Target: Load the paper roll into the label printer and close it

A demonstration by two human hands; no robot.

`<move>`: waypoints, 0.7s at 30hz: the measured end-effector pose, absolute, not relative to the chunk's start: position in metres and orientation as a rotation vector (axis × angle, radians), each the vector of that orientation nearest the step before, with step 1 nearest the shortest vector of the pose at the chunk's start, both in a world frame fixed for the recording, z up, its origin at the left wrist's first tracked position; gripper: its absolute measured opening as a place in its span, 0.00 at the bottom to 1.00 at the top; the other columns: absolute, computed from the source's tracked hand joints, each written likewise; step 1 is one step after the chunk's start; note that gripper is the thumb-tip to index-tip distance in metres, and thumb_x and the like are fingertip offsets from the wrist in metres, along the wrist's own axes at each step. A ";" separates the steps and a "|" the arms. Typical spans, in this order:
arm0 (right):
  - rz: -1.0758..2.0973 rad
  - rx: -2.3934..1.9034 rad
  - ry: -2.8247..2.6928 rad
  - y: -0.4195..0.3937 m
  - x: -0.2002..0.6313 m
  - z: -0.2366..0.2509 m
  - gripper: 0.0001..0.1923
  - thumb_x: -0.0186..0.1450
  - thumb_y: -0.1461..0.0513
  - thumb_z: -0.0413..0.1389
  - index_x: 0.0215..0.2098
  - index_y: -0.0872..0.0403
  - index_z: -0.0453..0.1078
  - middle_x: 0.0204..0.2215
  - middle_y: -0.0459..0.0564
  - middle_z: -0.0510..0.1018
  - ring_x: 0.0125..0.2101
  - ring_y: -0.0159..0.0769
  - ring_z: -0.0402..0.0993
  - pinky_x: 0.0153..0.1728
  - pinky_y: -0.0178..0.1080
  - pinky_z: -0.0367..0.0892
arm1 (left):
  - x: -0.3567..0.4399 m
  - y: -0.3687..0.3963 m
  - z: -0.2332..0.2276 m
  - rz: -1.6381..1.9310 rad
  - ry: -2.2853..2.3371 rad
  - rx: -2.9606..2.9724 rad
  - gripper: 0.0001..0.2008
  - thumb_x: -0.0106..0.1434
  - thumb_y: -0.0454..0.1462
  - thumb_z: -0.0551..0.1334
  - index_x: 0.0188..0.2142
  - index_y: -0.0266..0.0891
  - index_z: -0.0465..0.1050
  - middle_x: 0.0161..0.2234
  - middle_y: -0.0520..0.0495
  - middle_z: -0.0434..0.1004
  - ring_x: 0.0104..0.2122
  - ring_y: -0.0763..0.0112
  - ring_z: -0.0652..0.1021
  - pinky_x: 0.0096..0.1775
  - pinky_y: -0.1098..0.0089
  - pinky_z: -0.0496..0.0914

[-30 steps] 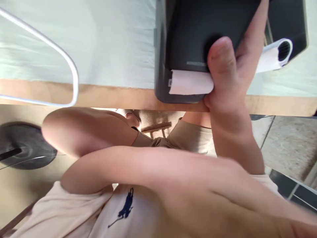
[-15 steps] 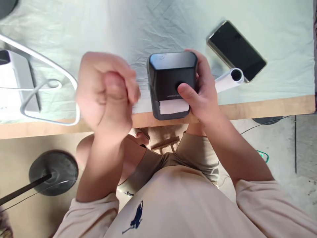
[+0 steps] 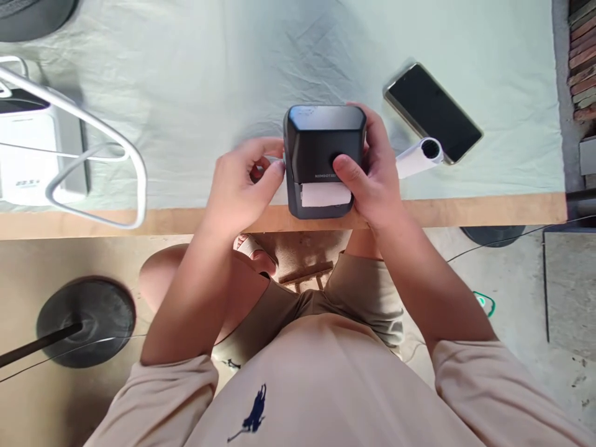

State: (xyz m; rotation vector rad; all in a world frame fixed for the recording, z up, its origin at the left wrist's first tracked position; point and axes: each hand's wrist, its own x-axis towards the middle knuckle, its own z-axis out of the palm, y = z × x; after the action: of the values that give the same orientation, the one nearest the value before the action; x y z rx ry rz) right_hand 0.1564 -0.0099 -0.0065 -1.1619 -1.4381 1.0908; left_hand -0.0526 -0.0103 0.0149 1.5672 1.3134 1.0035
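A black label printer [image 3: 321, 149] with a strip of white label paper [image 3: 326, 195] across its lower front is held near the table's front edge. My right hand [image 3: 379, 174] grips it from the right, thumb on the front face and fingers round the side and back. At the opposite side, my left hand [image 3: 246, 186] has curled fingers, and the thumb and forefinger tips press on the printer's left edge. Its other fingertips are partly hidden. Just right of my right hand lies a white paper roll [image 3: 414, 158] with a dark hollow core.
A phone [image 3: 433, 112] lies dark beyond the roll. At left, a white device [image 3: 32, 155] sits under a looped white cable [image 3: 107, 127]. A pale cloth [image 3: 186, 74] covers the wooden-edged table [image 3: 484, 210]. Below stands a round black base [image 3: 88, 323] with a pole.
My left hand, a blurred fist raised at the left before, has moved right and down to the printer's left side. My right hand keeps its hold. The view has shifted slightly.
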 end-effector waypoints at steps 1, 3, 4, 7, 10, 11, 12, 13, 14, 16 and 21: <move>1.072 -1.164 -1.449 -0.009 0.157 -0.007 0.46 0.56 0.31 0.58 0.62 0.46 0.55 0.46 0.48 0.72 0.47 0.34 0.74 0.42 0.38 0.73 | -0.054 -0.010 0.016 0.956 1.286 1.538 0.10 0.63 0.35 0.63 0.42 0.42 0.81 0.27 0.52 0.72 0.26 0.72 0.68 0.34 0.66 0.63; 1.043 -1.175 -1.472 -0.009 0.157 -0.007 0.47 0.55 0.30 0.57 0.62 0.45 0.55 0.48 0.49 0.72 0.49 0.35 0.73 0.44 0.39 0.74 | -0.057 -0.010 0.017 0.943 1.218 1.510 0.11 0.63 0.34 0.62 0.41 0.42 0.83 0.23 0.53 0.69 0.23 0.72 0.66 0.34 0.67 0.64; 1.036 -1.183 -1.483 -0.009 0.157 -0.007 0.47 0.55 0.30 0.56 0.62 0.45 0.55 0.49 0.49 0.72 0.50 0.36 0.73 0.45 0.40 0.74 | -0.058 -0.009 0.017 0.954 1.193 1.498 0.11 0.63 0.34 0.62 0.41 0.42 0.83 0.23 0.53 0.70 0.23 0.73 0.66 0.35 0.67 0.65; 1.037 -1.194 -1.490 -0.010 0.157 -0.006 0.46 0.55 0.30 0.56 0.61 0.44 0.56 0.52 0.49 0.72 0.53 0.37 0.73 0.46 0.40 0.74 | -0.059 -0.007 0.016 0.967 1.161 1.475 0.11 0.62 0.33 0.63 0.41 0.42 0.84 0.30 0.53 0.79 0.26 0.73 0.69 0.38 0.67 0.68; 1.058 -1.174 -1.476 -0.010 0.157 -0.007 0.46 0.55 0.30 0.57 0.62 0.44 0.55 0.52 0.49 0.72 0.51 0.36 0.74 0.44 0.39 0.75 | -0.056 -0.005 0.017 0.971 1.136 1.452 0.09 0.61 0.33 0.63 0.38 0.41 0.83 0.36 0.52 0.84 0.30 0.69 0.74 0.39 0.66 0.70; 1.068 -1.163 -1.471 -0.011 0.157 -0.008 0.46 0.55 0.30 0.57 0.62 0.43 0.55 0.51 0.48 0.72 0.50 0.36 0.74 0.43 0.39 0.74 | -0.055 -0.005 0.018 0.979 1.140 1.434 0.08 0.60 0.33 0.64 0.36 0.41 0.83 0.36 0.52 0.84 0.32 0.68 0.76 0.39 0.65 0.70; 1.078 -1.151 -1.467 -0.011 0.158 -0.009 0.46 0.56 0.31 0.57 0.62 0.43 0.55 0.51 0.48 0.73 0.49 0.35 0.75 0.41 0.39 0.74 | -0.053 -0.004 0.020 0.987 1.147 1.407 0.07 0.58 0.32 0.64 0.34 0.41 0.82 0.34 0.52 0.83 0.33 0.67 0.77 0.39 0.65 0.70; 1.088 -1.139 -1.463 -0.011 0.158 -0.010 0.45 0.56 0.32 0.58 0.63 0.43 0.55 0.51 0.48 0.73 0.48 0.35 0.75 0.41 0.38 0.73 | -0.052 -0.004 0.022 0.993 1.152 1.373 0.06 0.57 0.32 0.64 0.32 0.41 0.81 0.32 0.51 0.82 0.33 0.66 0.78 0.39 0.65 0.70; 1.097 -1.126 -1.456 -0.011 0.158 -0.010 0.44 0.57 0.33 0.59 0.62 0.43 0.55 0.51 0.47 0.73 0.48 0.34 0.75 0.40 0.38 0.73 | -0.051 -0.003 0.024 0.992 1.151 1.339 0.05 0.54 0.32 0.65 0.30 0.41 0.80 0.29 0.51 0.80 0.33 0.66 0.78 0.39 0.66 0.71; 1.120 -1.106 -1.445 -0.012 0.160 -0.009 0.42 0.58 0.35 0.60 0.62 0.43 0.56 0.51 0.47 0.72 0.49 0.33 0.74 0.41 0.37 0.72 | -0.051 -0.001 0.030 0.944 1.121 1.291 0.06 0.51 0.30 0.64 0.28 0.40 0.79 0.27 0.51 0.78 0.33 0.67 0.79 0.39 0.68 0.72; 1.107 -1.118 -1.477 -0.013 0.160 -0.005 0.42 0.57 0.34 0.60 0.62 0.43 0.59 0.52 0.47 0.73 0.56 0.37 0.72 0.50 0.40 0.75 | -0.054 0.007 0.040 0.755 1.095 1.298 0.08 0.48 0.31 0.61 0.27 0.37 0.78 0.27 0.51 0.77 0.34 0.67 0.79 0.41 0.67 0.72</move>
State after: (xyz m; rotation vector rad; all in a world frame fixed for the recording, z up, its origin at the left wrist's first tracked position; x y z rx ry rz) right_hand 0.1604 -0.0132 -0.0045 -1.1181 -1.4770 1.1073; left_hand -0.0545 0.0072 0.0397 1.2976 1.0952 0.7549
